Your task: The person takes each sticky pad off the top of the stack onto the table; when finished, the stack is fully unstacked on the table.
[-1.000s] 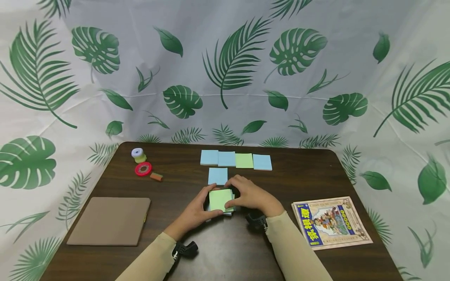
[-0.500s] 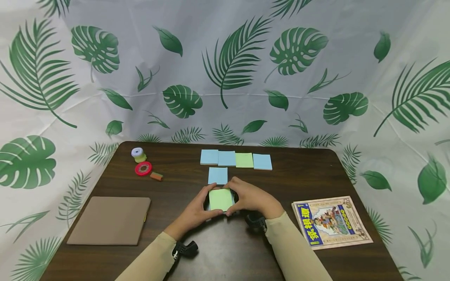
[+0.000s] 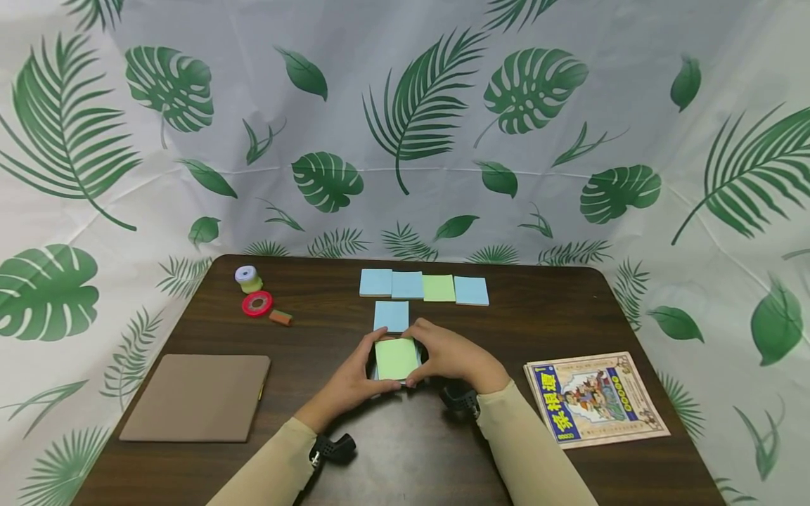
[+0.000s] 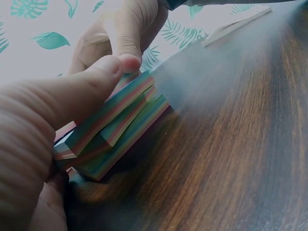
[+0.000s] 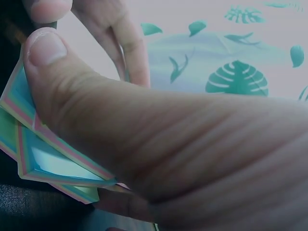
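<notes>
Since a second ago the right hand has drawn its fingers back off the green top sheet, and both hands now square up the thick pad of multicoloured sticky notes.

From the head view, the pad sits near the middle of the dark wooden worktop, just below a lone blue sticky note, with the left hand curled round its left edge and the right round its right edge.

The left wrist view shows the pad's layers skewed, with the thumb pinching a top corner; I reckon uneven pressure could shear the stack apart.

In the right wrist view, the thumb clamps fanned sheets, which might crease.
</notes>
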Demonstrator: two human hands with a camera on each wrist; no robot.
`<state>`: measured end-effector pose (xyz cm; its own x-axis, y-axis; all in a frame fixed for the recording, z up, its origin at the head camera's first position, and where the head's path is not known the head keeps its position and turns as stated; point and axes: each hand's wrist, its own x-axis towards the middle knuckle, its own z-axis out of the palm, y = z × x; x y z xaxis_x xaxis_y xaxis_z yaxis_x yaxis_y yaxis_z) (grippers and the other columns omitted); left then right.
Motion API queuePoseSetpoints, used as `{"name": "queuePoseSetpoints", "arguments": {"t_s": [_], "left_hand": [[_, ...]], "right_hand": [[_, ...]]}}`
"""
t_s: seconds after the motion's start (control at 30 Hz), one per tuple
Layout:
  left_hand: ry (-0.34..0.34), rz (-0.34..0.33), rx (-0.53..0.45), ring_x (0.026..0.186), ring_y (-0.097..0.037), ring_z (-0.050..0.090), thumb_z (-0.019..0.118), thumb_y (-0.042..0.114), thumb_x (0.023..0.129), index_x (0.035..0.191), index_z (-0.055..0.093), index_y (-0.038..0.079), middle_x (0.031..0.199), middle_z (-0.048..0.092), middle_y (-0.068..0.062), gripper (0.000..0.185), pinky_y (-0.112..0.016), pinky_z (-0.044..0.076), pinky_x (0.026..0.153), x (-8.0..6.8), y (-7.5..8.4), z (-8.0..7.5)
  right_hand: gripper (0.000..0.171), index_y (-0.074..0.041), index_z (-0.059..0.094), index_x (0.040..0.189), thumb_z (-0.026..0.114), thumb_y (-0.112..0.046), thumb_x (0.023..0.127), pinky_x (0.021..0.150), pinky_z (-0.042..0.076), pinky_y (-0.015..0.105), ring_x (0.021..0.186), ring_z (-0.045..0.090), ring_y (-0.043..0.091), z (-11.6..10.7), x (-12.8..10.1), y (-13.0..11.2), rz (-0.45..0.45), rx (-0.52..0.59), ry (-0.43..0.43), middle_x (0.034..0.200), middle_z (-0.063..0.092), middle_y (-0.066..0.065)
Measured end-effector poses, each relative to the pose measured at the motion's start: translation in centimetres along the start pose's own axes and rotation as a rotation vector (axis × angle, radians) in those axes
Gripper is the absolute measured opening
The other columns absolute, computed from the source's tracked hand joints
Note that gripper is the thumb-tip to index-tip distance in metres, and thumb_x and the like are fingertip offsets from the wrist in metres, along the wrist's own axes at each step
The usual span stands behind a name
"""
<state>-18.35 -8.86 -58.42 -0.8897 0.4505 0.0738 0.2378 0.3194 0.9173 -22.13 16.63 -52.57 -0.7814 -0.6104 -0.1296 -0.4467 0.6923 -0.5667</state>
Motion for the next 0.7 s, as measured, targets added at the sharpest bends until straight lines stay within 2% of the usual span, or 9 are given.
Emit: {"name": "queuePoseSetpoints", "arguments": {"t_s": [0.2, 0.37, 0.5, 0.7], "left_hand": [[0.002, 0.002, 0.018, 0.131, -0.025, 0.056, 0.095, 0.032, 0.087, 0.173, 0.026, 0.016, 0.164, 0.051, -0.003, 0.111, -0.053, 0.042, 0.114, -0.06, -0.02, 0.04], [0.009, 0.005, 0.051, 0.134, -0.027, 0.055, 0.096, 0.032, 0.087, 0.172, 0.027, 0.02, 0.163, 0.051, -0.006, 0.11, -0.057, 0.042, 0.116, -0.14, -0.04, 0.04], [0.017, -0.004, 0.081, 0.141, -0.029, 0.053, 0.096, 0.031, 0.086, 0.172, 0.028, 0.022, 0.165, 0.048, -0.009, 0.11, -0.057, 0.041, 0.119, -0.09, 0.0, 0.07], [0.006, -0.006, 0.078, 0.157, -0.033, 0.042, 0.097, 0.028, 0.085, 0.172, 0.028, 0.017, 0.168, 0.045, -0.014, 0.111, -0.059, 0.035, 0.126, -0.02, 0.32, -0.02]], "right_hand": [[0.078, -0.017, 0.063, 0.143, 0.1, -0.042, 0.078, 0.095, 0.056, 0.039, 0.103, 0.06, 0.014, -0.1, -0.01, -0.08, -0.019, -0.013, 0.014, 0.125, 0.059, -0.004], [0.08, -0.016, 0.064, 0.139, 0.102, -0.043, 0.074, 0.098, 0.055, 0.04, 0.109, 0.058, 0.017, -0.14, 0.16, 0.17, -0.042, -0.067, 0.037, 0.124, 0.062, -0.002], [0.08, -0.016, 0.062, 0.138, 0.102, -0.042, 0.073, 0.1, 0.054, 0.041, 0.112, 0.057, 0.018, -0.28, 0.14, 0.44, -0.047, -0.064, 0.054, 0.126, 0.062, -0.002], [0.064, -0.017, 0.062, 0.127, 0.099, -0.036, 0.079, 0.098, 0.054, 0.041, 0.108, 0.058, 0.017, -0.9, -0.13, 0.67, -0.015, -0.01, 0.101, 0.12, 0.064, -0.003]]}}
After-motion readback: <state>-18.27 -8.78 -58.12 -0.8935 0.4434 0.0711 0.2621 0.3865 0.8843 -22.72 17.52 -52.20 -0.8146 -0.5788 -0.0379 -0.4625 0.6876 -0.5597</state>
